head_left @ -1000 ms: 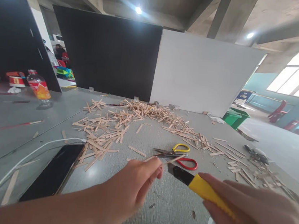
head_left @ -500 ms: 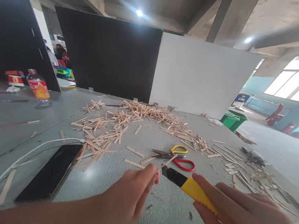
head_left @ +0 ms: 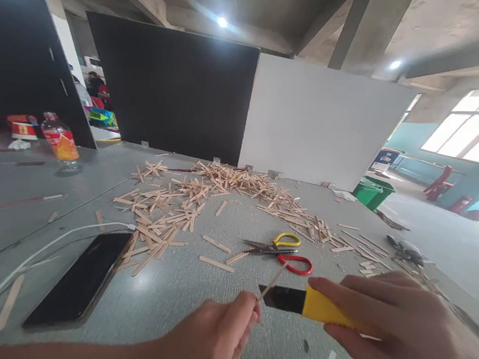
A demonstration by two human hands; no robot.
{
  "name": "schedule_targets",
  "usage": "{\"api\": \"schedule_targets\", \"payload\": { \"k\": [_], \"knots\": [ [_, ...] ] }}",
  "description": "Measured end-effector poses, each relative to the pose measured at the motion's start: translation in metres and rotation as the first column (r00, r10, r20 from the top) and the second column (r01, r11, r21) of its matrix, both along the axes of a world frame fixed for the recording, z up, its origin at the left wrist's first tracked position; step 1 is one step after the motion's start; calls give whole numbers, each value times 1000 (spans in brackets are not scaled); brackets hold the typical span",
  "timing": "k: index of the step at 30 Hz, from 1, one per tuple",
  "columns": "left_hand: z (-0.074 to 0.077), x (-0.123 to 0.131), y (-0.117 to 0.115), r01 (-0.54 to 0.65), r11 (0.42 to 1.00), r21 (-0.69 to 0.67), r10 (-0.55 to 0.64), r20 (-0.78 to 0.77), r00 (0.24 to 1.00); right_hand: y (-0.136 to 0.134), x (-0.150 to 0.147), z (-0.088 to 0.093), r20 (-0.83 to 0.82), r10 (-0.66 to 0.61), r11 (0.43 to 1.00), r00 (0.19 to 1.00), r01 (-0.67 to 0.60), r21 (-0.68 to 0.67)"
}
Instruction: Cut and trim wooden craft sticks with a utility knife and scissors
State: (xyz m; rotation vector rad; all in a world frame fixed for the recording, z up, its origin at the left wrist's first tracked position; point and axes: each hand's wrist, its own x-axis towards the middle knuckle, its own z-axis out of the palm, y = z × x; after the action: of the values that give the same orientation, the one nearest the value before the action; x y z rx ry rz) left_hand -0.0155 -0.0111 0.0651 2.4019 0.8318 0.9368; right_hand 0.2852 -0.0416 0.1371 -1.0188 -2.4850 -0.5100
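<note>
Between the fingertips of my left hand is a thin wooden craft stick, its free end tilted up to the right. My right hand is closed around a yellow utility knife. The knife's dark blade end points left and meets the stick just above my left fingertips; whether it is cutting in, I cannot tell. Just beyond lie scissors with one yellow and one red handle, blades slightly apart. A few loose craft sticks lie to the left of them.
A large heap of craft sticks curves across the grey table. At left are a black phone, a white cable and a drink bottle. Black and white panels stand behind. Wood scraps lie at right.
Both hands have come lower and nearer to me, with the stick and the knife. The knife now lies more level, and the stick stands clear of the scissors' pivot.
</note>
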Motion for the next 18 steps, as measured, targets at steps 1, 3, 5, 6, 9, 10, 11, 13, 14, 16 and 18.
{"api": "schedule_targets", "payload": {
  "k": [1,3,5,6,9,10,11,13,14,16,18],
  "knots": [
    [1,0,-1,-23,999,33,22,18,1000,3,0,-1,-5,23,1000,1000,-23,-10],
    [3,1,0,-4,997,78,2,26,1000,5,-5,-5,-2,44,999,999,-44,-28],
    [6,2,5,8,992,123,-16,60,998,3,-11,-10,-24,29,1000,999,-29,1],
    [7,2,7,9,989,146,-22,89,996,1,-15,-12,-30,14,1000,999,-14,14],
    [8,1,10,8,984,177,-33,142,989,-7,-22,-15,-36,-29,998,999,31,56],
    [7,1,10,5,985,175,-31,149,988,-8,-22,-14,-29,-32,997,999,33,63],
    [6,1,9,6,985,170,-32,148,988,-9,-22,-13,-20,-32,997,999,34,65],
    [0,1,8,15,986,165,-36,127,991,-10,-21,-8,3,-19,998,1000,19,67],
    [-3,1,7,20,986,167,-40,117,992,-9,-20,-6,11,-16,998,1000,15,64],
    [-8,1,5,1,986,167,-19,110,994,-8,-19,-1,18,-7,998,1000,6,59],
    [-10,2,5,-18,988,150,-1,124,992,-8,-19,0,18,5,998,1000,-6,64]
  ]
}}
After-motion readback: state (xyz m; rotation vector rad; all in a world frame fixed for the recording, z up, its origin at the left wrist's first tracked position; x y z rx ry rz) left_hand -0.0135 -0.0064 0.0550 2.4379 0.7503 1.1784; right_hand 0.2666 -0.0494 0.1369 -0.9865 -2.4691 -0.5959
